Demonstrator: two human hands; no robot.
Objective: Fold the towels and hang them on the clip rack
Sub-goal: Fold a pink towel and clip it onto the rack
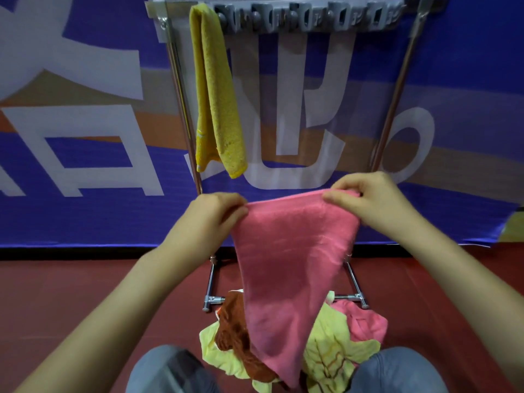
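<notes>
Holding the pink towel point(292, 265) up by its top edge, you have your left hand point(215, 214) pinching one corner and your right hand point(368, 199) pinching the other, with the fingers of both curled over the hem. The towel hangs in front of the stand's legs, well below the clip rack point(309, 19), and narrows to a tail that reaches down into the pile of towels point(334, 344) on the floor point(71, 302) between your knees.

That trailing tail looks like your main risk: lift or swing it now and it may drag a loose towel up with it, or catch on the stand's foot bar just behind the pile. The top edge also slopes, left corner lower than right, so a fold made from this hold will probably come out crooked and bunch in a clip. Both holds are only fingertip pinches near the hem, and shifting one to make the fold could let a corner drop.

When you raise it, keep clear of the yellow towel point(215, 89) hanging at the left end of the rack; a brush against it might pull it loose
</notes>
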